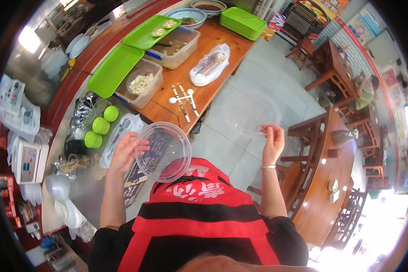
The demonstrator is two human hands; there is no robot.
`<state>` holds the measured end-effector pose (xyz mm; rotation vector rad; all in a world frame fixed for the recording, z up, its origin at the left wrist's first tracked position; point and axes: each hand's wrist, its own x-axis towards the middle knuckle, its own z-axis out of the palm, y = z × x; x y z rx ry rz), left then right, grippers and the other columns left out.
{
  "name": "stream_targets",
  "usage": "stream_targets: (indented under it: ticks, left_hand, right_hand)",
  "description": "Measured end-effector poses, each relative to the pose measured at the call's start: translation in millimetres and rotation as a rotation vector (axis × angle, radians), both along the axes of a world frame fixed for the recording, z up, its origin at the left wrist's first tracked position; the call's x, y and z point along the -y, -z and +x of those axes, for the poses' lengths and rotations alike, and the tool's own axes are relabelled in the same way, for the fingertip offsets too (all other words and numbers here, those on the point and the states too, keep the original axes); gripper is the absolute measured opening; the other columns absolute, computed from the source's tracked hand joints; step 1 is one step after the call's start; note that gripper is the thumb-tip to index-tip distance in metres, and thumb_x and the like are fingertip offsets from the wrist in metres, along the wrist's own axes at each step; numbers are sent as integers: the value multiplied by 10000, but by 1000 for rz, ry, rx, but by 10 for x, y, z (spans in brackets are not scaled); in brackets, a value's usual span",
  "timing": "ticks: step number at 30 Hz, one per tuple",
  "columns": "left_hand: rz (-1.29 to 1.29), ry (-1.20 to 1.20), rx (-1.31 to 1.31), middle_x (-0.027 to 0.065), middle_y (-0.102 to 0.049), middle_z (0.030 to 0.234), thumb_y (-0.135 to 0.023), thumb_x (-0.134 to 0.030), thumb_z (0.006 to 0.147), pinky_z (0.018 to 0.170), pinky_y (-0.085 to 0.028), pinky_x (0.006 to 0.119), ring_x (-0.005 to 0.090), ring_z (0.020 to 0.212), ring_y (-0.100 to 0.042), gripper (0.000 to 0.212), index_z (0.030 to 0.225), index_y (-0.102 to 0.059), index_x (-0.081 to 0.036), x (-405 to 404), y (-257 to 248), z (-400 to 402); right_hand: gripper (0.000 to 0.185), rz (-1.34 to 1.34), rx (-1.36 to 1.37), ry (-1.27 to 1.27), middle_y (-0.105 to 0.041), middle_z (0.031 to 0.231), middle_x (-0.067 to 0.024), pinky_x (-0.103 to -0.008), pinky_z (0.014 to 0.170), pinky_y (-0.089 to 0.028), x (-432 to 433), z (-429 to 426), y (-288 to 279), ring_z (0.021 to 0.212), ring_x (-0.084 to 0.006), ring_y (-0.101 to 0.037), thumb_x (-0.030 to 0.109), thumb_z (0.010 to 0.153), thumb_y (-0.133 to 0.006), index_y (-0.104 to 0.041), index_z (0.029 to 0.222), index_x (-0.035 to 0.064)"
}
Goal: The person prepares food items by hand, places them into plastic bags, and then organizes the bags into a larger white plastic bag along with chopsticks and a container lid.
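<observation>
My left hand point(131, 149) grips the rim of a clear round plastic container point(165, 153), tilted so that I look into its bare inside. Out to the right, my right hand point(272, 142) pinches the edge of a clear round plastic lid point(250, 114), which is blurred and hangs over the floor. The two pieces are well apart. Beyond the container, on the wooden table point(159, 107), lie two wrapped pairs of chopsticks point(180, 103) and white plastic spoons point(190, 93). Near my left hand is a white plastic bag point(120, 136) with dark print.
Two plastic bins point(142, 83) point(180, 49) stand on the table with green trays point(115, 69) over their edges. Three green cups point(101, 125) are at the left. A bagged item point(210, 64) lies near the table's right edge. Dining tables point(326, 210) and a seated person point(365, 90) are to the right.
</observation>
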<state>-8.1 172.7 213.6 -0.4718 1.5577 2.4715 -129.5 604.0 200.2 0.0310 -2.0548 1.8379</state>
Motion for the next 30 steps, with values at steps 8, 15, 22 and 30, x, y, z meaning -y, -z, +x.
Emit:
stream_targets:
  ticks: [8, 15, 22, 30]
  left_hand:
    - [158, -221, 132, 176, -621, 1126, -497, -110, 952, 787, -533, 307, 257, 969, -645, 368, 1296, -441, 8, -163, 315, 349]
    - [270, -531, 138, 172, -624, 1115, -464, -131, 966, 842, -520, 329, 249, 979, -630, 317, 1232, -489, 40, 201, 258, 841]
    - [242, -686, 147, 136, -635, 1099, -459, -228, 991, 841, -509, 314, 195, 940, -625, 345, 1205, -519, 36, 513, 572, 1463]
    - [138, -616, 199, 99, -633, 1089, -510, -211, 969, 848, -499, 303, 163, 962, -612, 315, 1176, -554, 22, 925, 503, 2229]
  right_hand:
    - [290, 675, -760, -386, -660, 981, -73, -348, 730, -478, 1373, 242, -391, 836, -236, -623, 29, 712, -647, -604, 997, 57]
    - [320, 667, -690, -1146, -550, 1200, -122, -396, 874, -456, 2071, 664, -232, 1101, -297, -537, 74, 695, -689, -585, 997, 68]
    - [379, 438, -396, -1352, -507, 1233, -135, -429, 967, -432, 2598, 976, 12, 1180, -358, -482, -5, 674, -717, -577, 1018, 68]
    - [364, 494, -564, -1612, -484, 1244, -162, -436, 960, -442, 3209, 1189, 69, 1196, -377, -462, -5, 705, -666, -563, 1049, 60]
